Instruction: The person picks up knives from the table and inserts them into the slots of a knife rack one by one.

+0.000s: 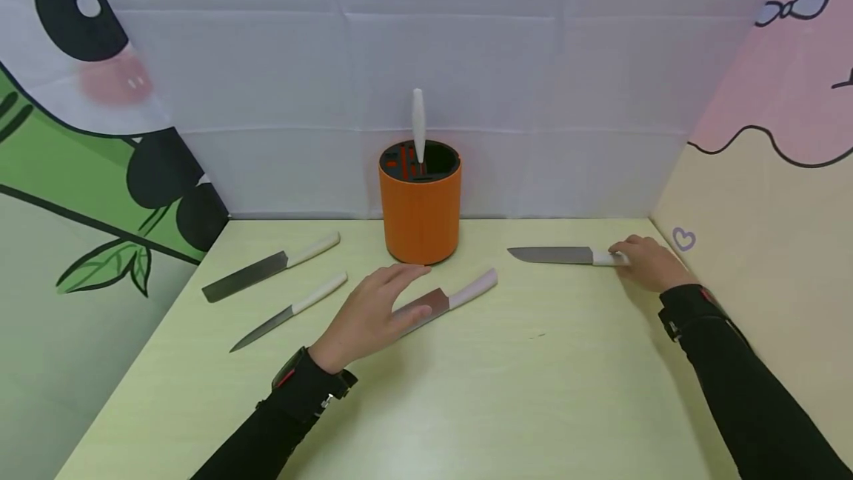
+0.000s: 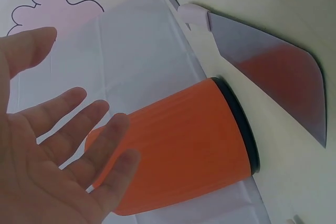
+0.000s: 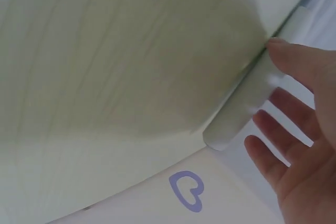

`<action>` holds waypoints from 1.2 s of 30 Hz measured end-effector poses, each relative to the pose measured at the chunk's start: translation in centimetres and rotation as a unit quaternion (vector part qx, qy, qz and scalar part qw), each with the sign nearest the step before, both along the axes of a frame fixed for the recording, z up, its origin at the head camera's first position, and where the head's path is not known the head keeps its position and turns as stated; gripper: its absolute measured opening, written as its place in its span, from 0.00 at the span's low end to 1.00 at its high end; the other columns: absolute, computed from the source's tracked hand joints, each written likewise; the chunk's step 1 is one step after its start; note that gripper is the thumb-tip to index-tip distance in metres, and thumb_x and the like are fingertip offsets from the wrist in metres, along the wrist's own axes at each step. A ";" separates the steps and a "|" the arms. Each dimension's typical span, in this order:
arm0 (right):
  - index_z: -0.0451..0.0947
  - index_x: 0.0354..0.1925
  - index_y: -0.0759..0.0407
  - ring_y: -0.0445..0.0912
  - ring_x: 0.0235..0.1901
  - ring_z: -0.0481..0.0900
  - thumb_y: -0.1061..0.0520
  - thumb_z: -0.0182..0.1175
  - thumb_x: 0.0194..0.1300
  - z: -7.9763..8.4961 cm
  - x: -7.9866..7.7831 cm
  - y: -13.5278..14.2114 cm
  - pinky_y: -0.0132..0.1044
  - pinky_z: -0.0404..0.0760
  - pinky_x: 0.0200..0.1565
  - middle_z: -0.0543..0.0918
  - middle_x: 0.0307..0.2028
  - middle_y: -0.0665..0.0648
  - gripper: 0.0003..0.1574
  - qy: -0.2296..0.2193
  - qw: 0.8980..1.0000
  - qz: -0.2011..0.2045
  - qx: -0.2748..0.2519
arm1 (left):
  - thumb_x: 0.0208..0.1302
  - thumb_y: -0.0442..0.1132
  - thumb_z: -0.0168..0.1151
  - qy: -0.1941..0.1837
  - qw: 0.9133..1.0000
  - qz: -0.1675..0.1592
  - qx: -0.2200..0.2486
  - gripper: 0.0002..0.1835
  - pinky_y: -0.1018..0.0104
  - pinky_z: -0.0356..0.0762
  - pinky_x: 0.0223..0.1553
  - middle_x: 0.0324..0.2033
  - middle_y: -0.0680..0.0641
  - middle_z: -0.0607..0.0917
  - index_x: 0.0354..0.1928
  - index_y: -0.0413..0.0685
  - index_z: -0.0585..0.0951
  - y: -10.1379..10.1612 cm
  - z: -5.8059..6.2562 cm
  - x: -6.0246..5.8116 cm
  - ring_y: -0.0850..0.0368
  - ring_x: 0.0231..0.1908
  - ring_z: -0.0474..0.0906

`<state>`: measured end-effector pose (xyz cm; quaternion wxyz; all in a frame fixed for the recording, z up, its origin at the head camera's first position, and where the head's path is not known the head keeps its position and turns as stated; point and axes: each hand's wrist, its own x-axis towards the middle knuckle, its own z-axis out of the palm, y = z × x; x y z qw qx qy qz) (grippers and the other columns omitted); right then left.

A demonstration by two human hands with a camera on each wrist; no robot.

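Observation:
At the right, my right hand [image 1: 649,261] pinches the white handle [image 3: 241,103] of a chef's knife [image 1: 552,255], thumb on one side and fingers on the other. Its blade points left, low over the table. My left hand [image 1: 373,310] hovers with spread fingers and holds nothing. Below it a cleaver [image 1: 474,289] lies on the table, its blade partly hidden by that hand; the left wrist view shows the wide blade [image 2: 262,51] with an orange reflection. Behind stands an orange round knife block [image 1: 421,221] with one white-handled knife [image 1: 418,124] upright in its slotted top.
Two more white-handled knives lie at the left: a broad square-ended knife [image 1: 246,276] and a slim pointed knife [image 1: 273,324]. The pale table [image 1: 533,406] meets a light cloth backdrop [image 1: 266,80] behind, with printed cartoon panels on both sides.

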<state>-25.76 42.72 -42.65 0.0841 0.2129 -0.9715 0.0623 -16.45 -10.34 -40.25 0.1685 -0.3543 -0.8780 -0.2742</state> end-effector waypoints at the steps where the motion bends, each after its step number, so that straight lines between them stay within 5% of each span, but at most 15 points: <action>1: 0.83 0.55 0.73 0.69 0.43 0.81 0.68 0.73 0.62 -0.2 -0.2 0.1 0.63 0.83 0.48 0.84 0.45 0.72 0.22 0.002 1.000 0.004 0.003 | 0.69 0.47 0.75 0.000 1.000 -0.001 0.001 0.31 0.47 0.80 0.66 0.64 0.45 0.83 0.70 0.45 0.79 0.0 0.0 0.0 0.46 0.65 0.79; 9: 0.85 0.52 0.71 0.62 0.37 0.81 0.69 0.72 0.63 -1.0 -1.0 0.8 0.59 0.85 0.45 0.83 0.38 0.65 0.18 0.013 0.999 0.019 0.037 | 0.69 0.47 0.74 -0.001 1.000 -0.002 0.001 0.31 0.47 0.79 0.66 0.65 0.44 0.83 0.71 0.45 0.79 0.1 0.1 0.0 0.45 0.65 0.79; 17: 0.85 0.51 0.68 0.58 0.35 0.82 0.68 0.73 0.63 -1.6 -0.1 1.7 0.54 0.86 0.39 0.83 0.38 0.62 0.17 0.023 0.998 0.024 0.047 | 0.70 0.46 0.74 -0.006 1.000 -0.002 0.002 0.31 0.49 0.79 0.67 0.65 0.46 0.83 0.72 0.46 0.78 0.0 0.4 -0.1 0.48 0.66 0.79; 26: 0.84 0.53 0.65 0.57 0.36 0.83 0.67 0.75 0.62 -0.2 2.5 0.8 0.48 0.84 0.33 0.83 0.40 0.61 0.20 0.026 0.998 0.033 0.057 | 0.71 0.50 0.72 -0.025 0.999 0.022 0.000 0.33 0.47 0.77 0.68 0.66 0.46 0.82 0.73 0.47 0.77 -1.2 0.9 -0.1 0.46 0.67 0.78; 36: 0.86 0.51 0.58 0.50 0.36 0.82 0.63 0.79 0.58 1.7 6.9 -3.8 0.40 0.81 0.27 0.82 0.39 0.53 0.21 0.056 0.994 0.079 0.055 | 0.70 0.48 0.73 -0.019 0.999 0.050 0.005 0.33 0.44 0.77 0.68 0.67 0.44 0.81 0.73 0.46 0.77 -2.7 2.3 -0.4 0.45 0.67 0.77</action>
